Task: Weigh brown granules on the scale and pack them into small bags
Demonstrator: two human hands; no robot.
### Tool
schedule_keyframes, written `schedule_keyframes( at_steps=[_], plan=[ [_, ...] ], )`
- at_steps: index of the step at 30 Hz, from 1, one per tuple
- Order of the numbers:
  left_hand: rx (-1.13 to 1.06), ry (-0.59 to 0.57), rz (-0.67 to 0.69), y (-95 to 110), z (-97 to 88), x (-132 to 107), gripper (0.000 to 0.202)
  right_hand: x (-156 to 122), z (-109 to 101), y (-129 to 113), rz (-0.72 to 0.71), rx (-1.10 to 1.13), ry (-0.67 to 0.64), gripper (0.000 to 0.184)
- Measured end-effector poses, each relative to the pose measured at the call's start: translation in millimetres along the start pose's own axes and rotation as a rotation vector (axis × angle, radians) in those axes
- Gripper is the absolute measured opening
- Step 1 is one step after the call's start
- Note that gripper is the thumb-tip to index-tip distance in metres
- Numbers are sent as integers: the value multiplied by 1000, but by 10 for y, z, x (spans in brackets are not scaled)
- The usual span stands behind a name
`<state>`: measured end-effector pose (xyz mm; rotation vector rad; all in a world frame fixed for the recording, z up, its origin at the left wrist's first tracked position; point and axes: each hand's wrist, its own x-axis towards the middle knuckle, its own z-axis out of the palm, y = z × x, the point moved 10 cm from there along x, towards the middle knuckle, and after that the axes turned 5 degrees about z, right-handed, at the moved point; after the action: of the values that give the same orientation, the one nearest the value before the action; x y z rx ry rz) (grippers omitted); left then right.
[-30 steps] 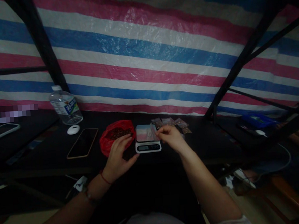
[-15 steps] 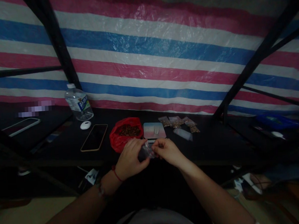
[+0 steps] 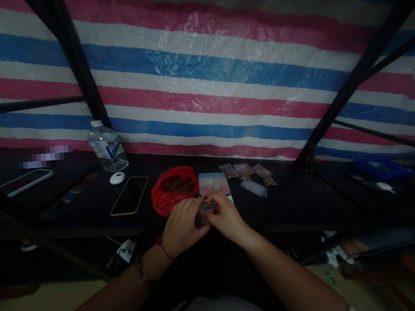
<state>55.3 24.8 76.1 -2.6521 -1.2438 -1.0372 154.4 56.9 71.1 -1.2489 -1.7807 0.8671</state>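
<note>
Small clear bag (image 3: 203, 213) held just in front of scale (image 3: 214, 184).
Left hand (image 3: 182, 225) & right hand (image 3: 227, 217) both clamped on it at bench (image 3: 301, 201) edge; slick plastic could slip & drop off.

— How are the hands held?
— The left hand (image 3: 181, 226) and the right hand (image 3: 226, 218) are held against each other at the centre, knuckles up.
— And the fingers (image 3: 187, 207)?
— They are curled and pinched closed on both hands. The left forearm (image 3: 124, 287) and right forearm (image 3: 285, 272) are bare and angled inward.
</note>
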Motion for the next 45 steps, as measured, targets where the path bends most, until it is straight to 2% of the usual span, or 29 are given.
schedule_keyframes(
  at_steps=[3,8,10,17,21,24,25,27,29,31,33,35,38,40,43,45],
  plan=[
    [8,16,2,-20,-40,4,48,2,23,-162,-113,-113,-37,18],
    [-62,-22,56,65,-63,22,47,-20,212,-220,-168,-152,-273,16],
    [-78,-34,64,88,-60,25,45,-21,258,-205,-163,-216,-311,18],
    [-56,-71,59,38,52,-3,60,-5,269,-288,-236,-442,-334,20],
    [-76,-72,48,-20,83,-9,54,3,265,-302,-246,-422,-303,14],
    [-101,-35,44,-44,43,10,40,-28,267,-389,-309,-321,-314,13],
    [-100,-26,33,-63,27,20,34,-14,212,-403,-312,-280,-297,16],
    [-79,-8,-3,-141,-21,46,26,82,-60,-368,-282,-211,-172,19],
    [-35,20,-53,-281,-107,71,27,220,-502,-213,-220,-197,34,19],
    [21,57,-110,-488,-228,87,31,354,-905,74,-136,-294,162,16],
    [84,73,-168,-745,-341,85,30,464,-1227,488,-3,-433,212,16],
    [161,55,-206,-1003,-411,69,29,510,-1452,936,137,-598,220,29],
    [198,16,-290,-1358,-426,11,31,470,-1606,1525,323,-788,181,46],
    [170,-96,-335,-1494,-280,-30,32,429,-1631,1772,390,-839,160,41],
    [150,-259,-339,-1468,7,-77,33,434,-1648,1885,418,-858,174,34],
    [177,-295,-335,-1376,135,-90,37,502,-1667,1766,389,-851,233,37]
  ],
)
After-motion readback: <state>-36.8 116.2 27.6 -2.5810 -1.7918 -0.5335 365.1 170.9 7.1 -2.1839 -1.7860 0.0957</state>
